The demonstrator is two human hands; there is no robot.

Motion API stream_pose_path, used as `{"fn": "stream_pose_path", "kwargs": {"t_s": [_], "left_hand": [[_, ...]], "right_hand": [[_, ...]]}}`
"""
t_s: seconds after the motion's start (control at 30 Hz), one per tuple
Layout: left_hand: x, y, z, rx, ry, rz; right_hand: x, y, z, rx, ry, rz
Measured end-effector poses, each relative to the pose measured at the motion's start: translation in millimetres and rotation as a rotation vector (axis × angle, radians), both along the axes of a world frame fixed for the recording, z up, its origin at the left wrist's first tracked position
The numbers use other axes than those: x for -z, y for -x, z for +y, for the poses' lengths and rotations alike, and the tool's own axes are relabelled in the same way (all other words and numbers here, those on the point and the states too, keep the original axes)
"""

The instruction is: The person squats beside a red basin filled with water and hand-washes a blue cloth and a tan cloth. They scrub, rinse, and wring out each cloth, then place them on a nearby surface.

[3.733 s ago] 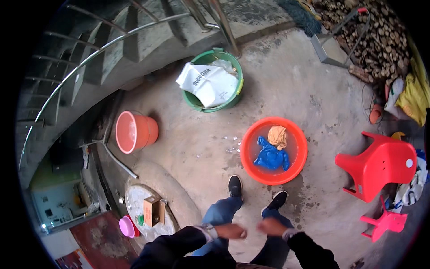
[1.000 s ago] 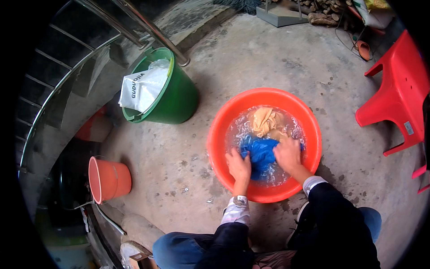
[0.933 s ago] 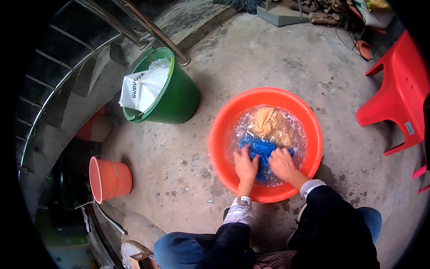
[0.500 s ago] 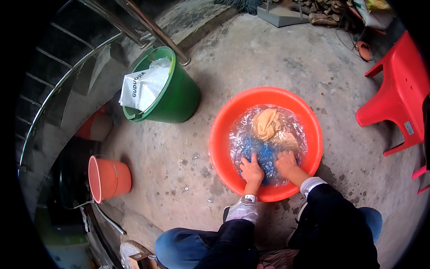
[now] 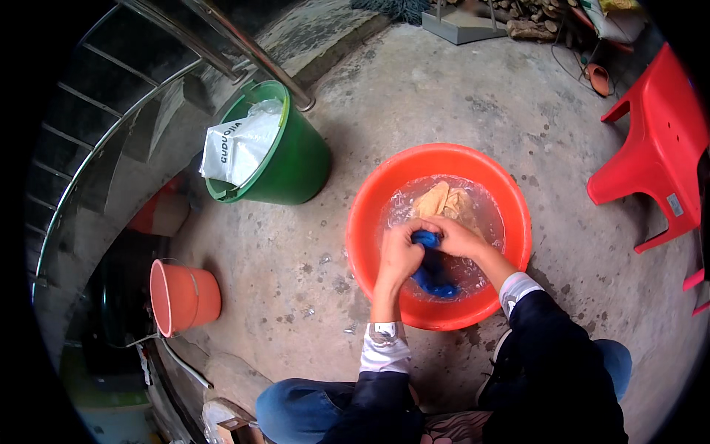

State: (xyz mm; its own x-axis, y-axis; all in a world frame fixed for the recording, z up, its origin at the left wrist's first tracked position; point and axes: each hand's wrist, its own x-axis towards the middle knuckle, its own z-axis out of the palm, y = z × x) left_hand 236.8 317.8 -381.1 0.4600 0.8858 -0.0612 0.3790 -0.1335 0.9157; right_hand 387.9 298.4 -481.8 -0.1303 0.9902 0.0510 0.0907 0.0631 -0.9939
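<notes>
An orange-red plastic basin (image 5: 364, 285) of soapy-looking water sits on the floor in front of me. My left hand (image 5: 402, 251) and my right hand (image 5: 453, 237) meet over its middle, both closed on a wet blue cloth (image 5: 433, 283) that hangs between them down into the water. A pale orange-tan cloth (image 5: 445, 196) lies in the water just beyond my hands. My knees are low on either side, behind the basin.
A green tub (image 5: 296, 170) holding a white sack (image 5: 240, 152) stands back left, beside a steel stair railing (image 5: 270, 70). An orange bucket (image 5: 194, 300) is at left. A red plastic chair (image 5: 647, 159) stands right. Firewood (image 5: 532, 26) and an orange slipper (image 5: 597, 78) lie back right.
Seconds ago I was standing; now I am low at the basin. Since half a second ago my hands have come together and raised part of the blue cloth out of the water.
</notes>
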Motion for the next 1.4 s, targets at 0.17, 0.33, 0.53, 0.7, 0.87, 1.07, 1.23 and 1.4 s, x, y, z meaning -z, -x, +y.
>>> {"fn": "stream_pose_path", "kwargs": {"t_s": [0.17,0.33,0.53,0.7,0.87,1.07,1.23,1.4], "left_hand": [[-49.0,6.8,12.1,-0.177,-0.074,-0.101],[-57.3,21.6,12.0,-0.331,-0.089,0.061],[-56.7,19.3,17.7,-0.416,-0.164,-0.054],[-98.8,19.1,12.5,-0.463,-0.273,-0.259],[-61.6,21.6,23.7,-0.425,0.066,-0.383],[66.5,30.4,17.9,0.007,0.174,0.535],[159.0,37.8,-20.1,0.134,0.386,0.754],[150.7,-7.2,-53.1,0.15,0.437,0.898]], "right_hand": [[-42.8,-34.5,26.0,0.011,-0.008,0.065],[-133.7,-44.3,37.1,0.092,-0.385,-0.417],[-173.3,-43.3,32.3,0.328,-0.367,-0.559],[-197.9,-52.6,35.2,0.326,-0.273,-0.554],[-176.3,-26.6,36.8,-0.017,-0.022,-0.2],[-48.9,-2.3,12.8,-0.409,0.27,-0.826],[16.6,38.5,-35.1,-0.517,0.269,-1.03],[39.7,-0.1,-41.8,-0.384,0.402,-1.168]]}}
